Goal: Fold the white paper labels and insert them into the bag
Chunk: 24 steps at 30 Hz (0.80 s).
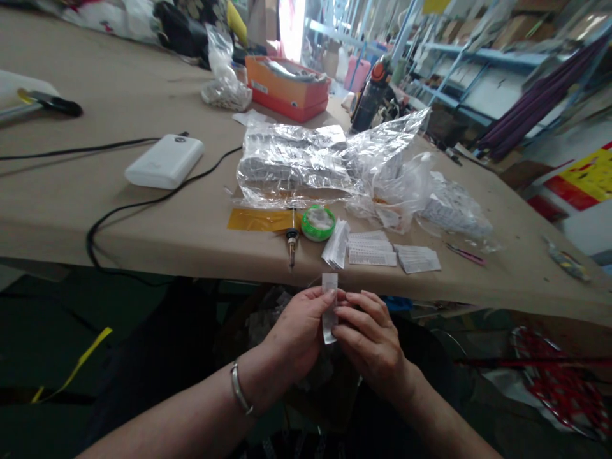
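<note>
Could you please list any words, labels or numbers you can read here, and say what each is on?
None can be read.
Small packet held by both hands: print blurred.
Paper slips on the table: too small.
Orange box label: too small.
Yellow-red sign: blurred.

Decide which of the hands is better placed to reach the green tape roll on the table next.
Probably the left hand: the green tape roll lies almost straight ahead of it, while the right hand sits farther right. Both pinch the small clear packet.
</note>
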Tool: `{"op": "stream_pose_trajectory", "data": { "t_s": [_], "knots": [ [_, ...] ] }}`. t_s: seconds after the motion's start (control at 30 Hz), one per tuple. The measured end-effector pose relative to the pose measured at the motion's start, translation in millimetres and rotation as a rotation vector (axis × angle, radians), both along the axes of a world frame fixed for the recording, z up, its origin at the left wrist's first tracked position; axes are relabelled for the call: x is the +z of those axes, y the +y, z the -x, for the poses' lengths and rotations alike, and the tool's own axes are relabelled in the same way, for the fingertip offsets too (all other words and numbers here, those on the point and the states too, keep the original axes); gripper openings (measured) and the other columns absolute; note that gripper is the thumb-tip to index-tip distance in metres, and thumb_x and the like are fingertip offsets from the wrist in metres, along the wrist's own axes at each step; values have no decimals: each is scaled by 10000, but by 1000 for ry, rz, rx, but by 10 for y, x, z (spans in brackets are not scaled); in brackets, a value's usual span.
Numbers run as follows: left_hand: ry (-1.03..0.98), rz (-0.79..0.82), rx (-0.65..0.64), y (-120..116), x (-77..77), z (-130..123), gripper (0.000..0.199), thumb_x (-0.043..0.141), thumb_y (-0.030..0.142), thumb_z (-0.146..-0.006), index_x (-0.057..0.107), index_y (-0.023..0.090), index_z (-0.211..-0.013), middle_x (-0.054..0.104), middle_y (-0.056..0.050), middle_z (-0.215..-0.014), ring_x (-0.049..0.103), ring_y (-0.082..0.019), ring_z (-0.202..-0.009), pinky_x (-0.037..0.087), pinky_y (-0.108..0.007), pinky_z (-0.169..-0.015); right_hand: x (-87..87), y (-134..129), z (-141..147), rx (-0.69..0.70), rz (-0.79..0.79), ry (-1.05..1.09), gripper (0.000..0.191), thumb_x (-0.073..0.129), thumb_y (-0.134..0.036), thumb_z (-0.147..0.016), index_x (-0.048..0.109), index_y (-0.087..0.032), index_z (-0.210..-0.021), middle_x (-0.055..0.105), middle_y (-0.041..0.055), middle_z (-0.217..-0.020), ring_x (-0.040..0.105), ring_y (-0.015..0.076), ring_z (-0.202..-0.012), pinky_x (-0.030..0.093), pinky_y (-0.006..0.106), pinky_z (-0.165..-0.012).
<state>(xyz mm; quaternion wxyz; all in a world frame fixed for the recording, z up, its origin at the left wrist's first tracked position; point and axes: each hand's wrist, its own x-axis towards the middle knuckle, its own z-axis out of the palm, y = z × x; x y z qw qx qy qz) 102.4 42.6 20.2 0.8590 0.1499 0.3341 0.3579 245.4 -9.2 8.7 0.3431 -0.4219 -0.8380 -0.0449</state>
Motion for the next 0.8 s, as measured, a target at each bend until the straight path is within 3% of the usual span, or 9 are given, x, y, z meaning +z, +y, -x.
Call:
{"op": "stream_pose_trajectory", "data": {
  "t_s": [0.07, 0.17, 0.23, 0.33, 0.5, 0.67, 0.8],
  "knots": [
    [68, -18, -11, 16, 7, -11, 61, 610, 131, -793, 640, 79, -803, 639, -59, -716, 585, -92, -576, 465, -184, -530, 2, 70, -70, -15, 1, -1, 196, 559, -163, -864, 611, -166, -1053, 655, 81, -1088, 494, 250, -1150, 424, 452, -998],
    [199, -45, -74, 18, 11, 13, 104, 589, 159, -819, 629, 83, -878, 648, -69, -707, 603, -119, -579, 500, -232, -565, 30, 267, -216, -221, 26, -68, 342, 541, -219, -882, 543, -90, -1198, 606, 151, -1142, 472, 280, -1153, 448, 466, -978],
    [276, -54, -101, 11, -4, 30, 121, 586, 180, -827, 618, 88, -899, 646, -63, -681, 607, -125, -568, 503, -239, -566, 33, 383, -288, -376, 62, -166, 375, 540, -226, -878, 537, -68, -1218, 584, 170, -1170, 466, 303, -1148, 444, 489, -978],
    [319, -65, -121, 1, -52, 35, 115, 588, 182, -825, 599, 103, -908, 643, -46, -672, 608, -124, -564, 502, -235, -552, -15, 454, -336, -451, 74, -257, 344, 528, -182, -873, 564, -71, -1196, 589, 156, -1187, 476, 309, -1137, 440, 488, -981],
    [345, -28, -134, 1, -73, 19, 99, 566, 178, -835, 594, 90, -871, 652, -70, -697, 617, -135, -578, 509, -241, -543, -123, 447, -418, -406, -21, -121, 184, 510, -150, -893, 646, -144, -1016, 673, 88, -1038, 559, 243, -1057, 467, 428, -954],
    [285, 26, -141, 28, 7, 24, 140, 520, 154, -843, 619, 65, -887, 674, -120, -738, 639, -171, -602, 536, -299, -573, -86, 422, -465, -349, -55, 88, 137, 531, -134, -881, 651, -194, -910, 682, 72, -976, 604, 217, -1019, 496, 415, -908],
    [136, 51, -184, 48, 16, 48, 168, 512, 137, -832, 642, 49, -892, 674, -125, -731, 625, -167, -562, 537, -320, -571, -13, 264, -313, -107, -48, 193, 142, 558, -123, -863, 646, -223, -912, 666, 63, -1008, 563, 228, -1102, 493, 432, -914]
  ]
}}
